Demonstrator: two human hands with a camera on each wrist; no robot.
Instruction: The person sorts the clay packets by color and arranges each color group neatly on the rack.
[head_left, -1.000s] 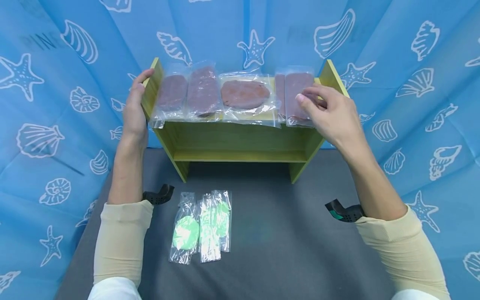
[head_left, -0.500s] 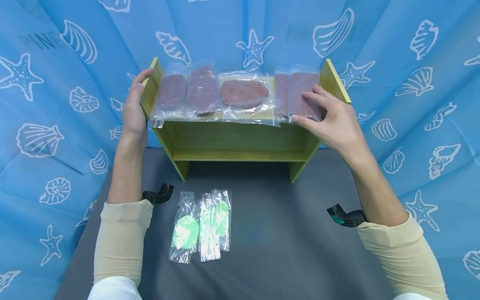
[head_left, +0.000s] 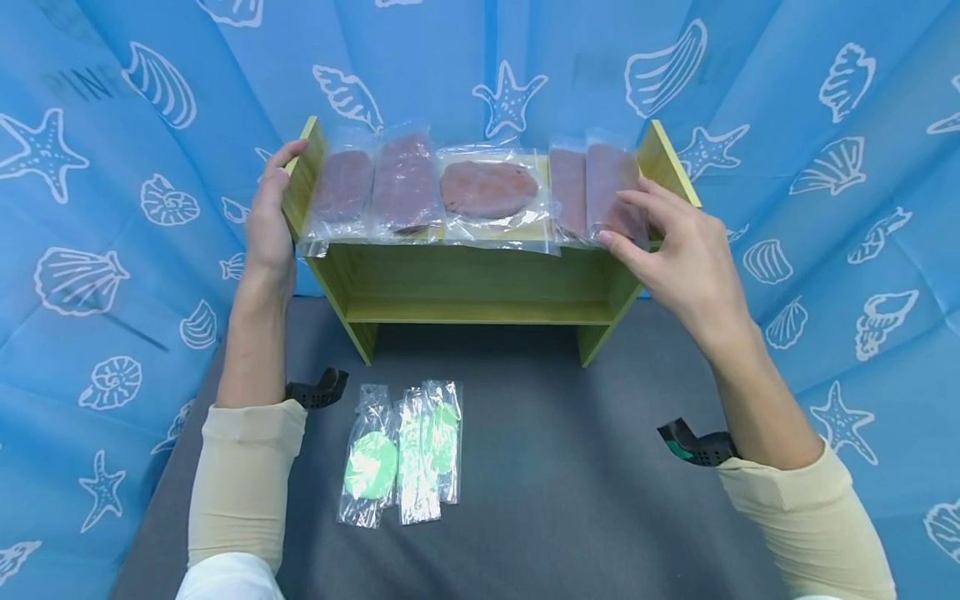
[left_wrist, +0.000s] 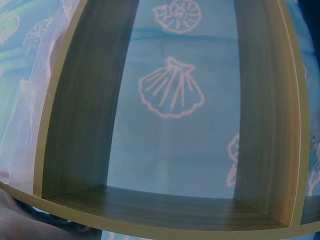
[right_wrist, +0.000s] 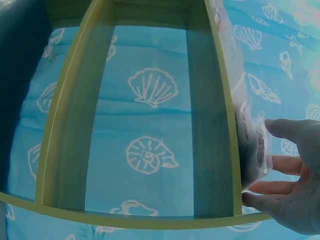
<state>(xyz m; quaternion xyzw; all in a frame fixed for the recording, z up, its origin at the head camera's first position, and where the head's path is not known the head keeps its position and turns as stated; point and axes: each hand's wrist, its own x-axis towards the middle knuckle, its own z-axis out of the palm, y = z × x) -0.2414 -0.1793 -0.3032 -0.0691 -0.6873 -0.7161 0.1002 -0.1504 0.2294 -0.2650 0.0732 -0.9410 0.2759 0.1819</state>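
Observation:
A small yellow-green wooden shelf (head_left: 480,312) carries a row of clear bags with flat reddish-brown slabs on its top board. My right hand (head_left: 686,250) has thumb and fingers at the right edge of the rightmost bag (head_left: 609,179), pinching it. In the right wrist view this bag (right_wrist: 261,145) reaches between the thumb and fingers. My left hand (head_left: 270,217) holds the shelf's left side panel (head_left: 303,179) from outside, fingertips at its upper edge. Only a dark part of that hand (left_wrist: 30,225) shows in the left wrist view; its thumb is hidden in the head view.
Several shiny clear bags (head_left: 371,467) with light green discs lie on the grey table (head_left: 540,467) in front of the shelf. The right side panel (head_left: 667,162) stands close behind my right hand. A blue seashell-print curtain (head_left: 585,50) hangs behind.
The rightmost bag has slid to the right toward the side panel, along with my right hand, widening its offset from the neighbouring bag. My left hand stays in place.

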